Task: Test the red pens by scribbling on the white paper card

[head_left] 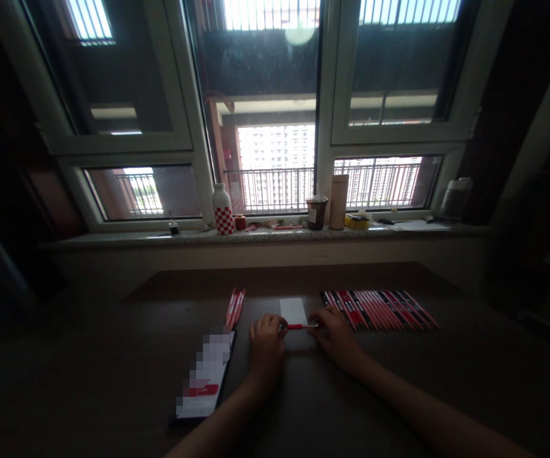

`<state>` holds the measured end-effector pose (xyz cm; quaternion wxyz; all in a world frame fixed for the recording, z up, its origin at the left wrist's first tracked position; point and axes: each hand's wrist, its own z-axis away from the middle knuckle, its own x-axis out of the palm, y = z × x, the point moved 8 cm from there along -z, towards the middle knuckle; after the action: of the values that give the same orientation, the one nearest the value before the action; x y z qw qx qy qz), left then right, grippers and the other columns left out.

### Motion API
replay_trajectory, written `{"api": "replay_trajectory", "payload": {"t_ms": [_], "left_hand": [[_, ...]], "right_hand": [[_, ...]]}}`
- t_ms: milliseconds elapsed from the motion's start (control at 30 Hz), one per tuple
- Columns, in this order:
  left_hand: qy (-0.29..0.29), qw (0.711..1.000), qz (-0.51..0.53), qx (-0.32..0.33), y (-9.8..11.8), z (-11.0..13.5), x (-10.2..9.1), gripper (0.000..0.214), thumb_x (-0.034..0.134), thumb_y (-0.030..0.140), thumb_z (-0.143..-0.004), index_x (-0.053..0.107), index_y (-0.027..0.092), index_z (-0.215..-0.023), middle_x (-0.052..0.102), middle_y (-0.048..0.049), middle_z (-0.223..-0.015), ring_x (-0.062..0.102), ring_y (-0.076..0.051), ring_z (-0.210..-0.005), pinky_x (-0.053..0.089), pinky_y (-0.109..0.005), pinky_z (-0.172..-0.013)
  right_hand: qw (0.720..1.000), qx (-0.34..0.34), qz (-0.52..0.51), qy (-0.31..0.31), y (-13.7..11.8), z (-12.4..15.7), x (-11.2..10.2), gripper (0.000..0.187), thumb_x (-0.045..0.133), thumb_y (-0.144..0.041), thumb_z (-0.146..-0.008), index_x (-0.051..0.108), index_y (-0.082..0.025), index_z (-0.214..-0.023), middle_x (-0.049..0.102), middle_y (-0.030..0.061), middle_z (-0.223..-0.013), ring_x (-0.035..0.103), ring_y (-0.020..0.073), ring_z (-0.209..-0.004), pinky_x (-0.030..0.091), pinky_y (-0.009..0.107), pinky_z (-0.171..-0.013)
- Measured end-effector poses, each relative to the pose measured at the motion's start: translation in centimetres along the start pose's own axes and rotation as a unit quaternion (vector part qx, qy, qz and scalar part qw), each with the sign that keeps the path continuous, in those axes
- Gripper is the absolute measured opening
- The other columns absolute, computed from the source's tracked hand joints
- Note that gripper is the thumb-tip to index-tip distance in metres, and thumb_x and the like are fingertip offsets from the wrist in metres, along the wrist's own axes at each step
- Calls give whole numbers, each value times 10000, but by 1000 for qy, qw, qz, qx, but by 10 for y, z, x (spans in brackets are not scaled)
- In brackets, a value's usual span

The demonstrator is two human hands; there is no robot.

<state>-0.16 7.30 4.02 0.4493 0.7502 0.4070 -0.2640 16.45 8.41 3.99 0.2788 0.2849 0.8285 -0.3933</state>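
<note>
On a dark table (112, 381) my left hand (266, 346) and my right hand (335, 334) each pinch one end of a red pen (298, 326), which lies level between them. Both hands are closed on it. Just behind the pen lies a small white slip of paper (293, 310). To the right, a row of several red and dark pens (380, 310) is laid out side by side. A few more red pens (235, 306) lie bunched to the left of my left hand.
A long flat box (205, 381) with a white and red lid lies at the left. On the window sill (126, 240) stand a red-checked bottle (223, 210), a dark cup (316, 212), a tall tan tumbler (338, 201), a yellow tin (356, 221) and papers (418, 225).
</note>
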Motion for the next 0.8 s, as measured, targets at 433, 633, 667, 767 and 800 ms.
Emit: {"api": "replay_trajectory", "payload": {"t_ms": [433,633,667,767,800], "left_hand": [[0,1000,6,1,0,0,0,181,437,149,-854,601,210,-904,628,-49,-977,524,-211,-991,309,-387,-946],[1,1000,5,1,0,0,0,174,442,147,-852,598,216,-887,629,-40,-963,533,-206,-984,314,-374,-943],[2,1000,6,3,0,0,0,179,438,142,-852,598,215,-889,628,-39,-964,533,-204,-986,312,-373,-947],[0,1000,10,5,1,1,-1,184,432,137,-853,596,211,-894,627,-38,-968,530,-201,-991,302,-377,-962],[-1,1000,10,4,1,1,-1,181,433,138,-853,595,210,-892,626,-39,-968,529,-202,-989,301,-380,-964]], "right_hand": [[999,-40,19,-10,-7,-1,1,147,554,-289,-894,682,-227,-928,637,61,-888,495,246,-975,391,387,-876],[1000,-17,8,-5,-5,-1,-2,128,637,-249,-833,637,-199,-951,629,63,-910,515,240,-950,410,371,-846],[1000,-19,9,-4,-5,-1,-2,97,628,-244,-839,636,-200,-925,629,61,-906,513,239,-953,408,371,-849],[1000,-28,11,-6,-6,-1,-1,66,600,-263,-862,643,-214,-876,631,53,-901,498,241,-972,399,380,-863],[999,-31,11,-5,-6,-1,-1,79,592,-273,-869,648,-218,-873,633,52,-899,493,242,-977,396,384,-868]]}}
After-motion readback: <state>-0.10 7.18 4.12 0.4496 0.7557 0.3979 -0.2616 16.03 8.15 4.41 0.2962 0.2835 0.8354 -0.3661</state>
